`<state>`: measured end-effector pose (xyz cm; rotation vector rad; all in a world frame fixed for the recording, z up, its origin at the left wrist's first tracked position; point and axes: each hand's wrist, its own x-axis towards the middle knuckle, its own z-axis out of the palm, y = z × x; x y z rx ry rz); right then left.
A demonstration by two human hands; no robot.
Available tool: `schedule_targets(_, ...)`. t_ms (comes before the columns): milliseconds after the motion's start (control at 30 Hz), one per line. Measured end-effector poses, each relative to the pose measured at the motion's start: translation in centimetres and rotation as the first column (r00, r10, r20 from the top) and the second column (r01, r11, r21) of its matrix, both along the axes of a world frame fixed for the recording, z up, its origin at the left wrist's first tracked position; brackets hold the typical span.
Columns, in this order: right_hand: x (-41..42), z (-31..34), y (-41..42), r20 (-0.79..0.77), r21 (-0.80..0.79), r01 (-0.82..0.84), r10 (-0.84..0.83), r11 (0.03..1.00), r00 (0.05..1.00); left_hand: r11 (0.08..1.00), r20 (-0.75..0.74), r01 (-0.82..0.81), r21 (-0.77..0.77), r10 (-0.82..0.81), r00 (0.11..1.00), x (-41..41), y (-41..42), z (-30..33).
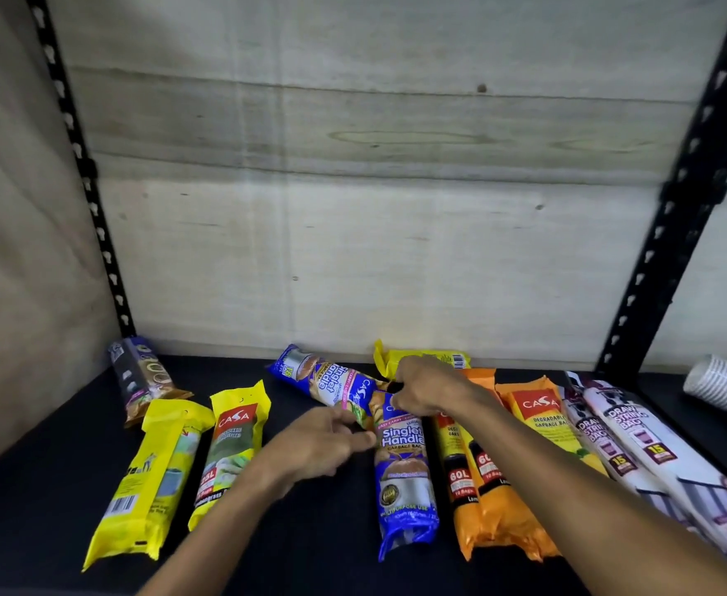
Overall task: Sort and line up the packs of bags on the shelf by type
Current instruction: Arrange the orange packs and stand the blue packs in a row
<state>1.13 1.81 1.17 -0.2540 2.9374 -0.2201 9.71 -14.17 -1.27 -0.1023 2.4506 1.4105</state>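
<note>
**Blue packs being paired on the shelf**

A person's left hand [331,440] pinches the near end of a slanted blue Singlet Handle pack [323,378], while the right hand [424,391] grips the top of an upright blue pack [404,479]. The step looks like uniting the blues; next, the slanted one likely needs turning parallel. On the black shelf [52,466]: two blue, three yellow, about three orange, two white drawstring packs, one dark pack.
</note>
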Motion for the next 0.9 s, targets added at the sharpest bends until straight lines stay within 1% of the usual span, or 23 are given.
schedule_targets(100,-0.6,-0.2,-0.9,-0.103,-0.030,-0.014,0.011,0.999,0.995,0.988,-0.100,-0.078,-0.131,0.065,0.993,-2.6,-2.1,0.7)
schedule_targets(200,-1.1,-0.5,-2.2,-0.167,-0.042,-0.092,0.084,0.995,0.982,0.939,-0.250,-0.134,-0.317,0.054,0.967,-5.2,-3.9,2.0)
schedule_targets(267,-1.4,-0.5,-3.1,-0.184,-0.032,-0.140,0.132,0.990,0.974,0.865,-0.330,-0.133,-0.484,-0.039,0.943,-7.1,-5.0,2.7)
schedule_targets(300,-1.6,-0.5,-3.6,-0.190,-0.015,-0.155,0.149,0.988,0.970,0.817,-0.338,-0.113,-0.565,-0.105,0.935,-8.1,-5.5,2.9)
schedule_targets(367,-1.9,-0.5,-4.3,-0.199,0.052,-0.169,0.176,0.984,0.964,0.722,-0.309,-0.048,-0.690,-0.235,0.921,-9.8,-6.3,3.0)
schedule_targets(433,-2.4,-0.6,-4.8,-0.205,0.125,-0.161,0.184,0.979,0.961,0.644,-0.252,0.036,-0.764,-0.349,0.903,-11.2,-7.0,2.8)
schedule_targets(533,-3.2,-0.7,-5.1,-0.157,0.199,-0.173,0.205,0.965,0.966,0.573,-0.192,0.123,-0.810,-0.457,0.868,-12.7,-7.6,2.6)
schedule_targets(633,-3.7,-1.3,-5.2,-0.091,0.189,-0.198,0.218,0.962,0.972,0.551,-0.149,0.181,-0.815,-0.501,0.853,-13.5,-8.2,1.9)
schedule_targets(700,-3.8,-1.5,-5.4,-0.089,0.180,-0.215,0.233,0.960,0.968,0.533,-0.167,0.170,-0.829,-0.526,0.834,-13.9,-8.6,1.4)
schedule_targets(800,-4.5,-1.6,-5.6,-0.146,0.181,-0.229,0.256,0.957,0.955,0.534,-0.225,0.127,-0.836,-0.545,0.808,-14.5,-9.2,0.9)
schedule_targets(900,-5.3,-1.1,-5.4,-0.174,0.083,-0.232,0.243,0.969,0.954,0.566,-0.271,0.100,-0.818,-0.534,0.801,-14.7,-10.2,0.7)
